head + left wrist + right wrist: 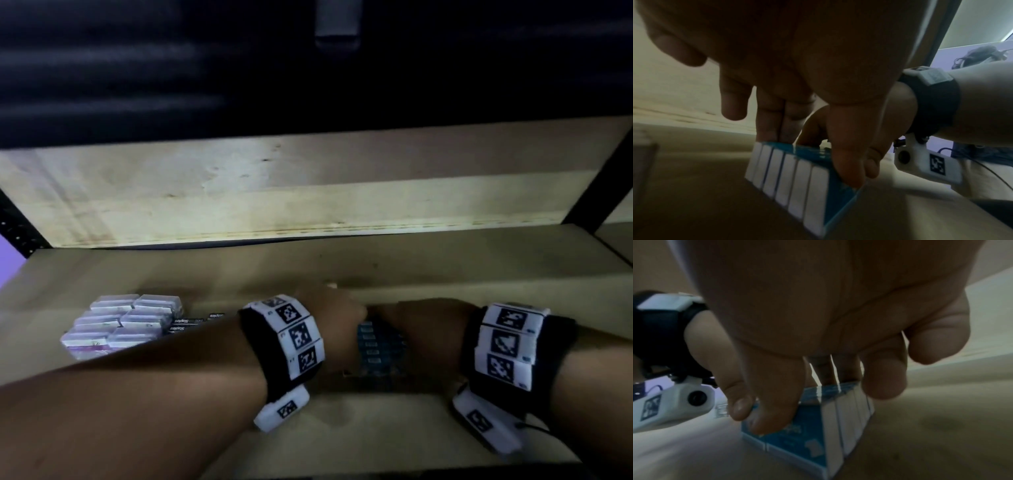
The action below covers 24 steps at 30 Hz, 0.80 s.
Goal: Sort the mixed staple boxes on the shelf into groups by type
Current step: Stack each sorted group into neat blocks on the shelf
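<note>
Pale wood makes the shelf [445, 267] before you, with a lit wooden back panel [308, 192] behind it and a dark metal upright [596, 192] at its right end. Above the panel the room is dark and you cannot tell what is there.

Near the left end of the shelf you have a group of white and purple boxes [120, 322] in two tidy rows, and just beside them, toward the middle, some dark boxes [191, 323] lying flat with the word "Staples" on them.

Your blue staple boxes [797, 175] stand in one tight row near the front edge, in the middle of the shelf, with their white sides together. Your left hand [337, 315] and your right hand [428, 325] are both on this row, close to each other. Each hand pinches the row along its length, the fingers [774, 123] curled over the far end and the thumb [774, 395] pressed on the near blue face. Both wrists carry black bands [274, 346] with white marker blocks.
</note>
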Each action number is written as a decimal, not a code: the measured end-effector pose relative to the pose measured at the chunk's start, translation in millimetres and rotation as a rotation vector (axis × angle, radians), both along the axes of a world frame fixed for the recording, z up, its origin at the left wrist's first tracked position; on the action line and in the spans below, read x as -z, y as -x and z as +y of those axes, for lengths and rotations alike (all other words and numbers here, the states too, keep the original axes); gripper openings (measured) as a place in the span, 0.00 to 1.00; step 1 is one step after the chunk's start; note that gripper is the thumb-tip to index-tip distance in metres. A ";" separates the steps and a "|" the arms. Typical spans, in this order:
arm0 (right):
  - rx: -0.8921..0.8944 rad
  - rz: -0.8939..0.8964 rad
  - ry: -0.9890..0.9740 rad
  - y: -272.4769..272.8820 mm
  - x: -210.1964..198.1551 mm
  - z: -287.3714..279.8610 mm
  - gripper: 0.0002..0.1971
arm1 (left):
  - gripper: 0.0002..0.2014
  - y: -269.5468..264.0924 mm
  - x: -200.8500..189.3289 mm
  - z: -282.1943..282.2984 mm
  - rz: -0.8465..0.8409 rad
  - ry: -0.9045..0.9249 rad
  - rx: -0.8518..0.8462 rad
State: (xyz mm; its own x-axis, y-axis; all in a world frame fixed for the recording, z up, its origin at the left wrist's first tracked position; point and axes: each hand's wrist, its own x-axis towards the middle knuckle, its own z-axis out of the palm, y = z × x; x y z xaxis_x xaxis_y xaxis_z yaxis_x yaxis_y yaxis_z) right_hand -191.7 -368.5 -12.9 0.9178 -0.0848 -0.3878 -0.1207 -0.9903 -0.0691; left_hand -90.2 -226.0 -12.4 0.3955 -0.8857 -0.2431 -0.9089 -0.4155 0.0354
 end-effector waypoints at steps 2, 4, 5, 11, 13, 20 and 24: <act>-0.041 0.051 -0.005 -13.9 3.3 -4.8 0.37 | 0.13 -8.7 -1.5 -5.5 0.023 -0.012 -0.029; -0.045 0.083 -0.039 -25.2 3.6 -7.9 0.39 | 0.12 -17.5 -2.0 -8.8 0.083 -0.030 -0.061; -0.039 0.064 -0.054 -29.2 2.1 -7.5 0.38 | 0.12 -21.0 -1.5 -10.5 0.119 -0.042 -0.088; -0.043 -0.002 -0.073 -50.9 2.9 -4.4 0.26 | 0.18 -39.2 -4.6 -17.1 0.293 -0.145 -0.137; -0.048 -0.015 -0.092 -58.4 4.4 -2.6 0.25 | 0.19 -46.8 -7.0 -13.8 0.239 -0.110 -0.148; -0.039 -0.006 -0.137 -63.0 3.0 -2.0 0.26 | 0.22 -51.9 -11.8 -11.9 0.172 -0.085 -0.179; -0.004 0.004 -0.183 -59.4 -2.1 -2.0 0.28 | 0.19 -44.6 -8.1 -8.6 0.211 -0.137 -0.166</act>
State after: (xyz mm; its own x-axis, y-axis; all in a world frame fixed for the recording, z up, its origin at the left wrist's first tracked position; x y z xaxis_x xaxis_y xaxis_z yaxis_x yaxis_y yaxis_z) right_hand -132.2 -370.6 -10.9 0.9163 -0.0086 -0.4003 -0.1171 -0.9618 -0.2474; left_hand -45.6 -234.6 -4.3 0.4603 -0.7662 -0.4484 -0.8067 -0.5719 0.1491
